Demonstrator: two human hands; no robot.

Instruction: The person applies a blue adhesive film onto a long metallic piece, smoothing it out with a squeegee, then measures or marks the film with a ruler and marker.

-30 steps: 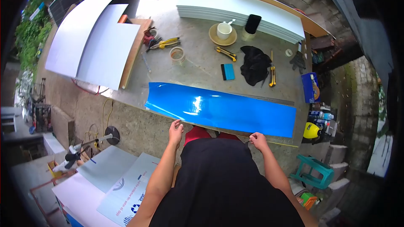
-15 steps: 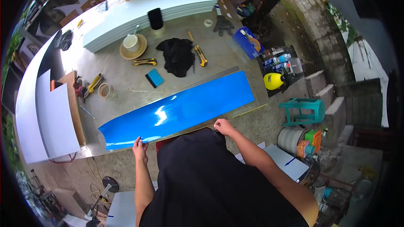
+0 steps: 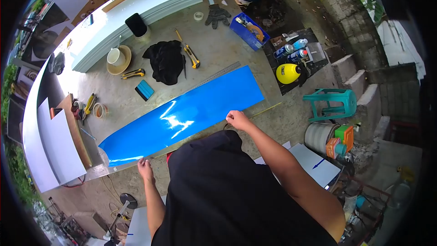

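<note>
A long glossy blue sheet (image 3: pixel 182 111), apparently vinyl film, lies slantwise along the near side of the worktable (image 3: pixel 120 127). At its lower left edge is my left hand (image 3: pixel 145 169), fingertips bent together on the rim, seemingly pinching it. My right hand (image 3: pixel 237 120) is closed near the lower right edge; whatever its fingers hold, if anything, is too small to make out. A metal ruler (image 3: pixel 214 76) runs along the sheet's far edge. Beyond it lie a blue squeegee (image 3: pixel 144 90), a black cloth (image 3: pixel 165 61) and a yellow utility knife (image 3: pixel 193 58).
Stacked white panels (image 3: pixel 141 23) fill the table's far side, with a phone (image 3: pixel 135 25) in front. A cup (image 3: pixel 115 57) sits in a bowl. Right of the table are a blue bin (image 3: pixel 249 32), a yellow sprayer (image 3: pixel 287 73) and a green stool (image 3: pixel 330 104).
The view has shifted, so the table's contents appear farther left. My left hand has drawn slightly down and left along the sheet's edge; my right hand is closer to the lower right edge.
</note>
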